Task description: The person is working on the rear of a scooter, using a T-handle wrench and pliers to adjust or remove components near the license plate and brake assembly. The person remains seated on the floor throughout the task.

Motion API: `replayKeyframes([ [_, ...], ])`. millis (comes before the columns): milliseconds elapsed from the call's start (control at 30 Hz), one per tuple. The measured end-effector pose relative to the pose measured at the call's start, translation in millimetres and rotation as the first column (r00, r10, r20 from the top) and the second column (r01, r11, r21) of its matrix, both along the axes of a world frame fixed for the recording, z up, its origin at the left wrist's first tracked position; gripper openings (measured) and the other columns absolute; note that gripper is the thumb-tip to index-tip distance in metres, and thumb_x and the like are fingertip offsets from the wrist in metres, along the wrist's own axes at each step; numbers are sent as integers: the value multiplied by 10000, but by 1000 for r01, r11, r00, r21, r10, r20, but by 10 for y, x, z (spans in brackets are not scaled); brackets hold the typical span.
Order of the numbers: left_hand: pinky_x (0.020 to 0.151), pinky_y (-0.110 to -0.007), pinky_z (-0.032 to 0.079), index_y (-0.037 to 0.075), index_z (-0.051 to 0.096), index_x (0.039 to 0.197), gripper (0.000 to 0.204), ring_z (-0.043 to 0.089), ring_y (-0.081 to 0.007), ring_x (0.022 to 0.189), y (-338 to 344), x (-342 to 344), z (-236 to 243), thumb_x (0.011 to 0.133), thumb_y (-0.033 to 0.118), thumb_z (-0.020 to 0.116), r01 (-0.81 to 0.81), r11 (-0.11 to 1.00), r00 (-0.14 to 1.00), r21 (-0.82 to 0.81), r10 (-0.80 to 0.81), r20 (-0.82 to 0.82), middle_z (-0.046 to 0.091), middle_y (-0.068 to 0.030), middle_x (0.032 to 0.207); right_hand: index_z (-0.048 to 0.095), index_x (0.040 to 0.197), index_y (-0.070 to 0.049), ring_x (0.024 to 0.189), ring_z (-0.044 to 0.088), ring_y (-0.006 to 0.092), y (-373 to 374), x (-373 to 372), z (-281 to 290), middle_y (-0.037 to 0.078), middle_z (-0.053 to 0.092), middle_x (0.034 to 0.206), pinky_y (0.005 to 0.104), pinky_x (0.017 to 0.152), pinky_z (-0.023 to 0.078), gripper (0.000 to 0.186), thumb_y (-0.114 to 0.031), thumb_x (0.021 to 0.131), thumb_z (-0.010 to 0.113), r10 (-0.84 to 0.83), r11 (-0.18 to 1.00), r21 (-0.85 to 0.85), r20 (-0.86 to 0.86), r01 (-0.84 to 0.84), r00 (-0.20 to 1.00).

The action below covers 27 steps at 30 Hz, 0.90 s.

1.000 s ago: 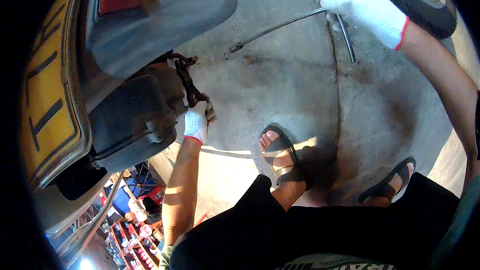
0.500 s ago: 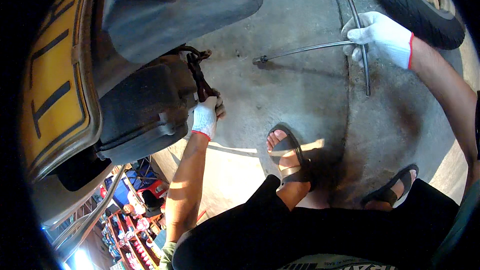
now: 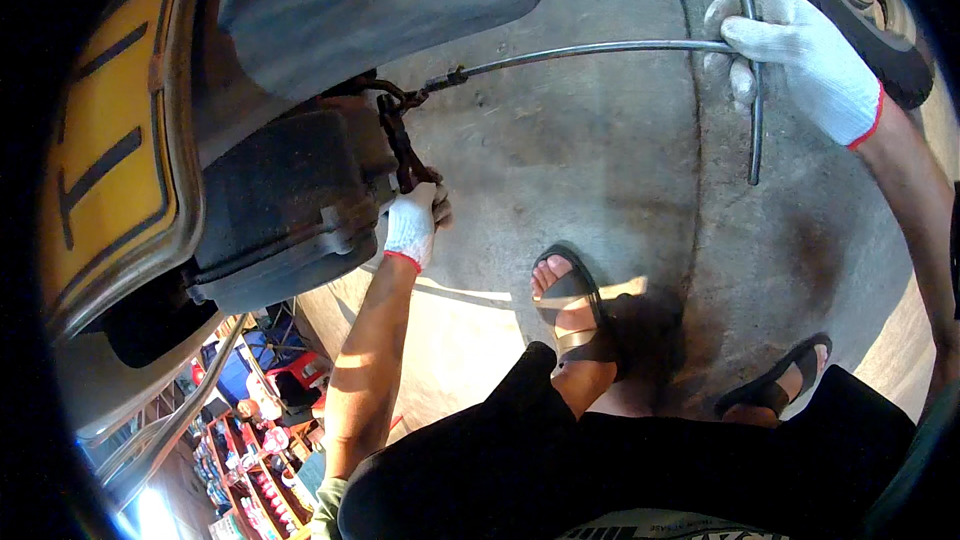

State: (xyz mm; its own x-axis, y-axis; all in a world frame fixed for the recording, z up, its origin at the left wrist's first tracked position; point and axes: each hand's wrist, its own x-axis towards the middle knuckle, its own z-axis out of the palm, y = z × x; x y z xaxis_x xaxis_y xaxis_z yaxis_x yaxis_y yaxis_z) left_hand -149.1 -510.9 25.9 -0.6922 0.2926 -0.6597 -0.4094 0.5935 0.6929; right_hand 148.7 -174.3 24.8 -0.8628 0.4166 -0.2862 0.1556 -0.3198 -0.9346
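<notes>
My right hand (image 3: 800, 55), in a white knit glove with red cuff trim, is closed around the T-handle socket wrench (image 3: 600, 46), near where its crossbar meets the long shaft. The shaft reaches leftward, and its dark socket end meets the curved end of a dark, grimy metal bracket (image 3: 400, 145) under the vehicle; whether it is seated on a bolt cannot be made out. My left hand (image 3: 414, 222), gloved alike, is closed on the bracket's lower end, its fingertips partly hidden. Beside it sits a black ribbed casing (image 3: 285, 205) on the vehicle's underside.
A yellow plate (image 3: 115, 140) and grey mudguard (image 3: 400, 10) lie at the upper left. A tyred wheel (image 3: 850, 0) is at the upper right. My sandalled feet (image 3: 575, 305) stand on the concrete floor (image 3: 600, 170). Shelves of small goods (image 3: 255, 470) are at the lower left.
My right hand has moved up and slightly right. The wrench's socket end has swung up and left, from over the floor to the bracket's end. My left hand keeps its hold.
</notes>
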Motion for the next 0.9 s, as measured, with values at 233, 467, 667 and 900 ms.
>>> replayKeyframes([
  [233,465,-282,255,135,458,768,74,305,-103,468,-70,-68,-50,811,75,462,-8,1000,1000,-5,9,12,347,31,592,551,1080,-56,578,597,84,-33,-44,-96,79,655,814,223,521,481,216,-214,933,570,15,998,-55,-20,-16,1000],
  [467,459,-292,260,115,495,826,51,318,-109,461,-31,-26,-9,809,76,467,-5,1000,1000,20,5,-21,362,25,588,560,1055,-34,632,623,126,-40,-28,-270,96,645,863,284,581,533,206,-203,937,570,20,993,-113,-63,-27,998],
  [667,457,-292,256,114,494,831,80,308,-107,454,11,-1,-27,792,60,449,5,1000,999,-29,-7,-41,375,26,600,538,1123,16,670,661,182,-65,4,-82,126,650,907,343,611,581,315,-253,960,545,18,846,-530,-74,-55,997],
  [900,458,-290,251,116,505,843,118,298,-103,456,-59,-21,11,785,35,442,-6,1000,999,-23,5,-52,382,29,601,586,1108,-8,799,671,225,-63,-88,-317,114,659,865,340,704,542,226,-120,912,581,137,885,463,-150,-52,979],
])
